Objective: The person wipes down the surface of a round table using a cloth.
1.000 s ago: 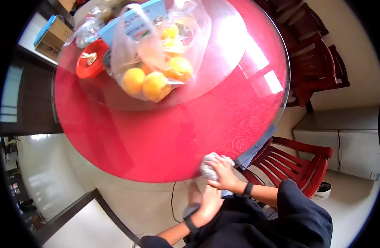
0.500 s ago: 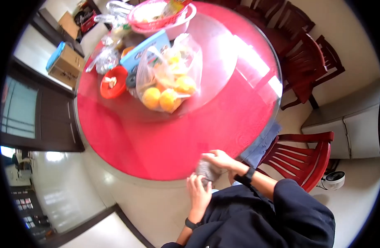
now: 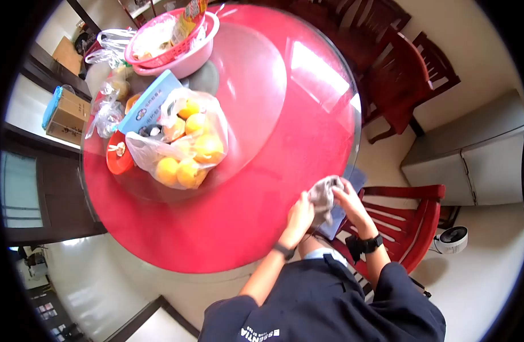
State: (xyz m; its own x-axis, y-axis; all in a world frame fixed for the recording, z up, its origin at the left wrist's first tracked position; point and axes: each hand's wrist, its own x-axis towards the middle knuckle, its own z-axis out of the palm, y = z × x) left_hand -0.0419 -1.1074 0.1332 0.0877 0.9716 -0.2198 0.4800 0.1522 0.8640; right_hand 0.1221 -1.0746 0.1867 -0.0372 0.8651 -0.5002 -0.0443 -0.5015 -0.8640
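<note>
A crumpled grey cloth (image 3: 323, 198) hangs between my two hands at the near right edge of the round red table (image 3: 245, 216). My left hand (image 3: 300, 215) pinches the cloth's left side, its fingers closed. On the other side my right hand (image 3: 353, 204) grips the upper right part of the cloth, fingers bent round it. Both wrists wear black bands. Farther up the table, a clear plastic bag of oranges (image 3: 187, 148) leans beside a light blue box (image 3: 152, 101).
A red bowl (image 3: 120, 157), plastic bags (image 3: 106, 117) and a pink basin (image 3: 187, 62) holding a basket occupy the table's far left. A red wooden chair (image 3: 404, 228) is close on my right, with a small white fan (image 3: 453, 240) behind it.
Both hands have moved up and right with the cloth, which now hangs loosely between them instead of being bunched. The view has shifted, so the oranges appear farther left.
</note>
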